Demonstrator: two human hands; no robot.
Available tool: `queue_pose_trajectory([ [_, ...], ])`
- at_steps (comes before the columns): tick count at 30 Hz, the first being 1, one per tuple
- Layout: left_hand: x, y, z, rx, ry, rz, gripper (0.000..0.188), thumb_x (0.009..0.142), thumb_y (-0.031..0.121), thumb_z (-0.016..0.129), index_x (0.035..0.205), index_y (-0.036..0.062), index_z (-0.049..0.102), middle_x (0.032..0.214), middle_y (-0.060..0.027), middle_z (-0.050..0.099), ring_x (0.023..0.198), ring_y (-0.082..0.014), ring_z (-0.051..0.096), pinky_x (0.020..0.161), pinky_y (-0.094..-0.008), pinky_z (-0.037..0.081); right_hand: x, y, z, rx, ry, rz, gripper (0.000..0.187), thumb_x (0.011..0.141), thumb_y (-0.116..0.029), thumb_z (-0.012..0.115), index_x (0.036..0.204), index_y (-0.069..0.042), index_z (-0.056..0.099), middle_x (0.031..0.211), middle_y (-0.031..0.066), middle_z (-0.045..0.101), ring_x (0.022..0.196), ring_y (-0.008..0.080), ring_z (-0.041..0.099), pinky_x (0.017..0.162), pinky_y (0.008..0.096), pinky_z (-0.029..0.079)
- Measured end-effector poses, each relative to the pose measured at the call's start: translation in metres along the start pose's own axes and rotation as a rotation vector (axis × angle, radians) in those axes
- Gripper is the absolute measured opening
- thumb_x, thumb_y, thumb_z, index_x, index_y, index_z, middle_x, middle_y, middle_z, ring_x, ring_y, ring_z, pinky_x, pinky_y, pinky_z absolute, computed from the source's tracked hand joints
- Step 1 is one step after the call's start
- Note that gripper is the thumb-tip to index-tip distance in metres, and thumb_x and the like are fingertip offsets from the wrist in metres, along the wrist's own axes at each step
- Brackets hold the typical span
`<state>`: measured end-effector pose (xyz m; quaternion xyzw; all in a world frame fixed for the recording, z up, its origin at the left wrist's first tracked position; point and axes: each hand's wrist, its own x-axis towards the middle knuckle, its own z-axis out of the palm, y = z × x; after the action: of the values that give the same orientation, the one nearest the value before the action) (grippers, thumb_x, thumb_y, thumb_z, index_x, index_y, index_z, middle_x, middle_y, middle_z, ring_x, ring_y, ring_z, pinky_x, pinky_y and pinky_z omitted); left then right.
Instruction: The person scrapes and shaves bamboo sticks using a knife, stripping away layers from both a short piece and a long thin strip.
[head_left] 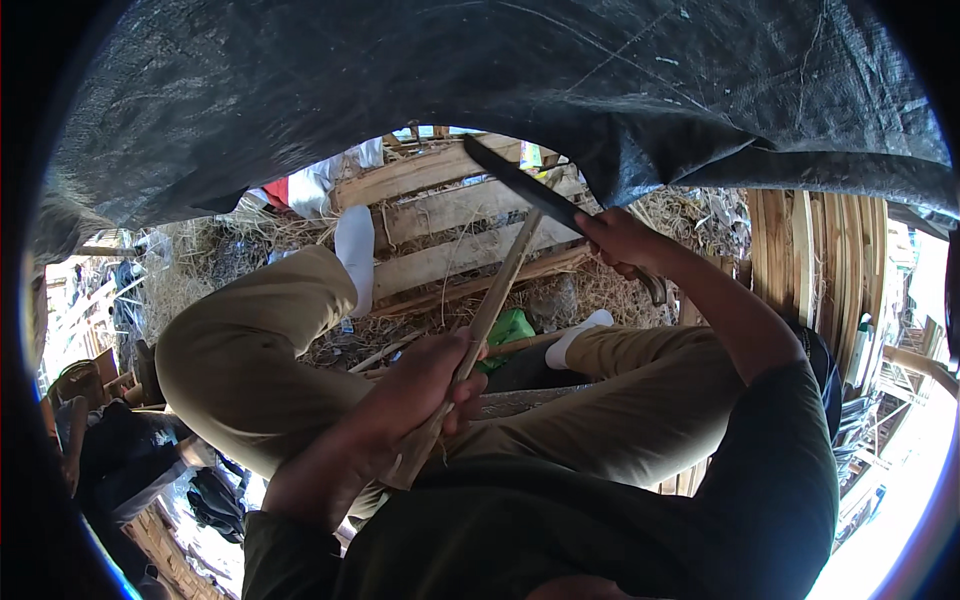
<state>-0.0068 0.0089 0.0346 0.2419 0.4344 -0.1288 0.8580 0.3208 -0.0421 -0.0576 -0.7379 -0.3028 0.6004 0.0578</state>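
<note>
My left hand (425,385) is wrapped round the lower part of a long, split wooden stick (498,287), which slants up and away to the right from my lap. In my right hand (625,243) is the handle of a machete, with its curved butt showing below the fist. The dark machete blade (520,182) points up and to the left and crosses the stick near its far end. Whether blade and wood touch there, I cannot tell. My legs in tan trousers (270,350) are bent wide apart on either side of the stick.
A black tarpaulin (400,70) hangs low across the far side. Beyond my hands lie pale wooden slats (440,215) amid straw and shavings. Green plastic (512,328) lies near my white-socked foot (580,338). Upright wooden boards (815,250) are at the right.
</note>
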Motion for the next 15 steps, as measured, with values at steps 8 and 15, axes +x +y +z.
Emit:
queue_pose_trajectory([
  [8, -0.001, -0.004, 0.001, -0.023, 0.008, 0.003, 0.035, 0.103, 0.038, 0.032, 0.101, 0.0061, 0.046, 0.059, 0.0001, 0.044, 0.041, -0.0114, 0.042, 0.039, -0.0262, 0.037, -0.006, -0.011, 0.013, -0.043, -0.079, -0.032, 0.055, 0.099, -0.053, 0.042, 0.079, -0.003, 0.052, 0.048, 0.0013, 0.042, 0.037, 0.0109, 0.044, 0.037, 0.0295, 0.041],
  [15, -0.002, -0.001, 0.008, 0.051, 0.027, 0.013, 0.036, 0.103, 0.039, 0.032, 0.103, 0.0058, 0.046, 0.060, -0.0006, 0.044, 0.039, -0.0121, 0.040, 0.038, -0.0265, 0.036, -0.029, -0.027, 0.039, 0.048, -0.116, 0.005, 0.054, 0.099, -0.055, 0.040, 0.082, -0.005, 0.051, 0.052, -0.0004, 0.043, 0.038, 0.0095, 0.041, 0.036, 0.0268, 0.036],
])
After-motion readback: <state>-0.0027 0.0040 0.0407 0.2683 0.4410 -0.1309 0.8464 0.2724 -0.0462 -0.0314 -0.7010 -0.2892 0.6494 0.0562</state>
